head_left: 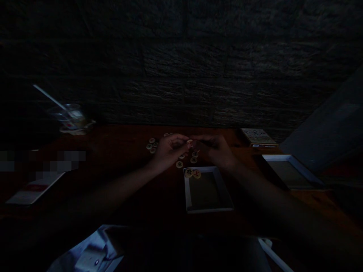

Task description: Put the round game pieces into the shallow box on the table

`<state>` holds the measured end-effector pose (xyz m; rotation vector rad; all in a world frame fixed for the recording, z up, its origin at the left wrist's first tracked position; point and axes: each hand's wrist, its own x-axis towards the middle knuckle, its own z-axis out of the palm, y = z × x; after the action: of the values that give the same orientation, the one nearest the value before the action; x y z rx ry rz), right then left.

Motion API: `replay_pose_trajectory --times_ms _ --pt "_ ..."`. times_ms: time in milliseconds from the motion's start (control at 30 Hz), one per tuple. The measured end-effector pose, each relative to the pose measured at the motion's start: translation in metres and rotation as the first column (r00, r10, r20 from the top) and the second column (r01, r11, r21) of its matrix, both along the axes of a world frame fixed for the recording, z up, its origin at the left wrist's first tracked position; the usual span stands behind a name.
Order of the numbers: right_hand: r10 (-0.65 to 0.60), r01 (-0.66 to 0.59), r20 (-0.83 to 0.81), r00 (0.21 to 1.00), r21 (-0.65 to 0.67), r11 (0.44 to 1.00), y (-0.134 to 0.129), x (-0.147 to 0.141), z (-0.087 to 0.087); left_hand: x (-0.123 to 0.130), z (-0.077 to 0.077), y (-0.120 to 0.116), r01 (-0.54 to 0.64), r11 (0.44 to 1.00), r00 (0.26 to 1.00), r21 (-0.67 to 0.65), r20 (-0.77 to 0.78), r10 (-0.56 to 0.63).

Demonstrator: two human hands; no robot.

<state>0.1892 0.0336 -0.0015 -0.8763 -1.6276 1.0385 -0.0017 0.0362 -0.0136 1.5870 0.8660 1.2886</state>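
Observation:
In the dim head view, my left hand [169, 148] is closed in a pinch on a small round game piece [190, 143] with a red mark. My right hand [214, 147] meets it from the right, fingers bent together near that piece; whether it holds anything is hidden. Below the hands, a shallow white box [224, 189] lies on the table, with a piece marked in black [189, 172] and a red-marked piece [196, 173] at its far left corner. Several round pieces [179, 164] lie on the table around and beneath my hands.
A plastic cup with a straw [72, 118] stands at the back left. At right are a flat patterned box [258, 136] and another shallow white tray [304, 170]. A stone wall [181, 68] rises behind the table. A pale flat item [31, 190] lies left.

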Motion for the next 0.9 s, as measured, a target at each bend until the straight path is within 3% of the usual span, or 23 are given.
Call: replay_pose_trajectory --times_ms 167,400,900 --pt "-0.045 0.04 -0.074 0.996 -0.06 0.997 -0.012 0.001 -0.005 0.0 0.002 -0.018 0.06 0.998 0.998 -0.018 -0.011 -0.06" --pt "-0.026 0.004 -0.147 0.989 -0.15 0.989 -0.013 0.001 -0.001 -0.002 0.005 -0.019 0.05 0.999 0.999 -0.005 -0.017 -0.05" --pt "0.018 -0.029 -0.102 0.995 -0.116 0.993 -0.018 -0.001 -0.002 -0.009 0.001 -0.021 0.074 0.996 0.997 0.051 -0.032 -0.073"
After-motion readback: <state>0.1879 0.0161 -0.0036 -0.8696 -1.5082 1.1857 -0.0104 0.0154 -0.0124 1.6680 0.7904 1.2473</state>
